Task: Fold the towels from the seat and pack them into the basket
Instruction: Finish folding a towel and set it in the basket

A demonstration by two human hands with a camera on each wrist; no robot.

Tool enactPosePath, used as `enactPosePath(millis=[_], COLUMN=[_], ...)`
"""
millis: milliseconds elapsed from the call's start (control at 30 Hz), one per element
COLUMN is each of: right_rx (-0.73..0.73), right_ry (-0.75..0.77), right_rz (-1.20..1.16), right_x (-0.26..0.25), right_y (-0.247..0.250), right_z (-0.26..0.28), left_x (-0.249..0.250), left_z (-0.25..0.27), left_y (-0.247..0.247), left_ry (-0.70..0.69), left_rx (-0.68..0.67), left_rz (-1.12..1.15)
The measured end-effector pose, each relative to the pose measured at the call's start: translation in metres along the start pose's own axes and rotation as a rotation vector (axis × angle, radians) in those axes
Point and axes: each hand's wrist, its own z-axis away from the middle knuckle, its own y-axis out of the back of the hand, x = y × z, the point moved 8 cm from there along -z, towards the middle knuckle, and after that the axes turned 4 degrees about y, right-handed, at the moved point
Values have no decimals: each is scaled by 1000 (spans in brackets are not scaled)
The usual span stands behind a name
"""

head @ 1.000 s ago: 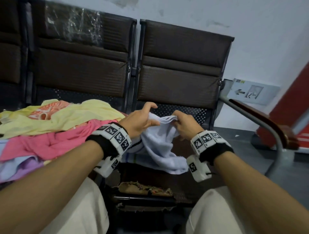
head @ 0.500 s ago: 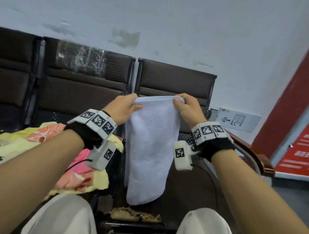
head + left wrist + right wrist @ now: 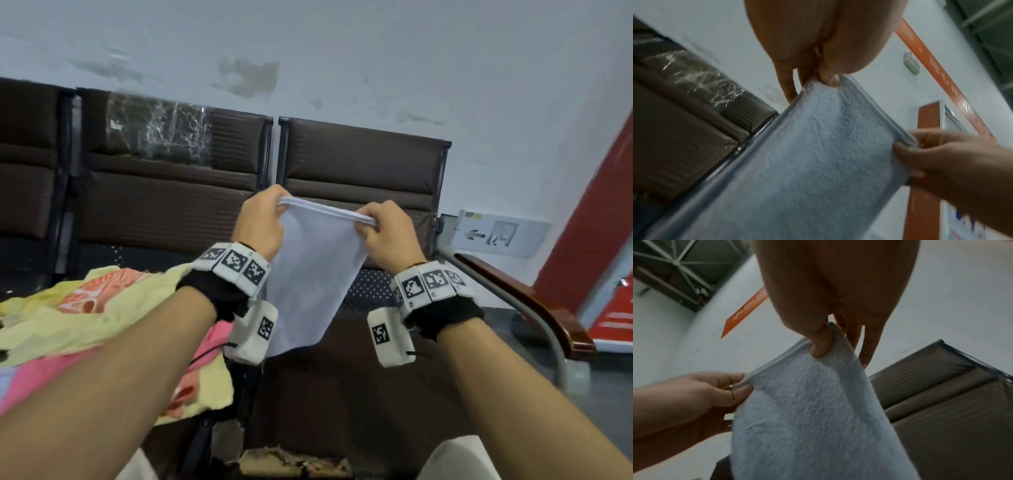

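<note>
A pale blue-white towel [image 3: 310, 274] hangs in the air in front of the brown seats, doubled over, with its top edge stretched between my hands. My left hand [image 3: 262, 221] pinches the top left corner between thumb and fingers. My right hand [image 3: 383, 233] pinches the top right corner the same way. In the left wrist view the towel [image 3: 807, 162] runs from my left thumb down to the right hand [image 3: 953, 162]. The right wrist view shows the towel [image 3: 807, 410] pinched under my right thumb, the left hand [image 3: 701, 394] holding the other corner. No basket is in view.
A heap of yellow, orange and pink towels [image 3: 102, 315] lies on the left seat. Brown padded seat backs [image 3: 359, 164] stand behind the towel. A curved metal and wood armrest [image 3: 534, 308] is on the right. A red wall panel [image 3: 589, 222] stands at far right.
Both hands lifted the towel off the seat and drew its top edge taut. Over the last half second the hanging part has become shorter and my hands have moved slightly apart.
</note>
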Motion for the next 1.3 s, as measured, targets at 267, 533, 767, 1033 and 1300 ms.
enactPosePath(millis=[267,533,767,1033,1300], right_rx=[-37,-202,-540,-424,-781], right_ry=[-231,-410,-554,-621,-534], right_rz=[-257,-253,-293,-253,2], right_x=[24,52,86,142,160], right_y=[-27,-50,-106,-135,-173], right_z=[126,233,255,206,214], left_x=[-30,-80,-122,-160,-212], left_z=[120,216,208,159,165], left_y=[-25,-65,-90,-139,-169], left_ry=[154,219,382,349,502], left_rx=[-182,-518,-406,-459,-676], left_rz=[232,81,120,102,-157])
